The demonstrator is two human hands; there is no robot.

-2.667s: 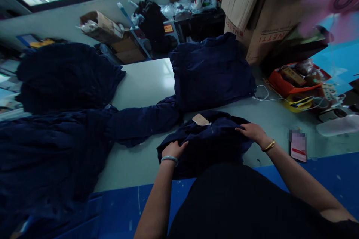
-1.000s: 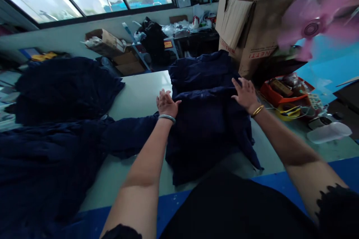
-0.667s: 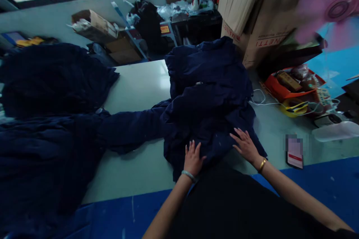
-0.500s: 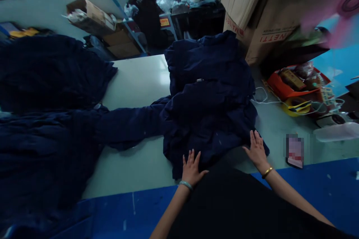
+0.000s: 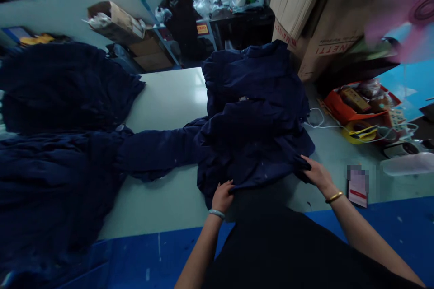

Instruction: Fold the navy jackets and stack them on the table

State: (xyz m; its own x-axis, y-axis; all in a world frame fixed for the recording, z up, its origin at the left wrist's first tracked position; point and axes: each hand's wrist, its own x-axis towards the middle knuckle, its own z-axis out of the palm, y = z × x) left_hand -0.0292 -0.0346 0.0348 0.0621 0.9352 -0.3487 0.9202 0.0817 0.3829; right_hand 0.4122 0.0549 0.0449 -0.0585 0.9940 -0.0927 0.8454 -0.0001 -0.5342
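Note:
A dark navy jacket (image 5: pixel 251 144) lies spread over the table in front of me, its collar end away from me. Its near left edge is pinched in my left hand (image 5: pixel 223 196), which wears a pale bracelet. My right hand (image 5: pixel 318 175), with a gold bangle, grips the near right corner, fingers curled round the fabric. A padded sleeve (image 5: pixel 162 151) stretches left toward more navy garments (image 5: pixel 61 171) heaped on the left. The exact fold under each hand is partly hidden.
The pale table (image 5: pixel 152 207) has a blue front edge (image 5: pixel 176 248). To the right lie a phone (image 5: pixel 357 187), an orange box (image 5: pixel 356 104) with small goods, a yellow tape roll (image 5: pixel 361 133) and a white cable. Cardboard boxes (image 5: pixel 315 54) and a pink fan (image 5: pixel 407 13) stand behind.
Both hands were lying flat with fingers spread on the jacket's near edge. Now they have closed on the fabric, and the near right corner is drawn inward and lifted slightly.

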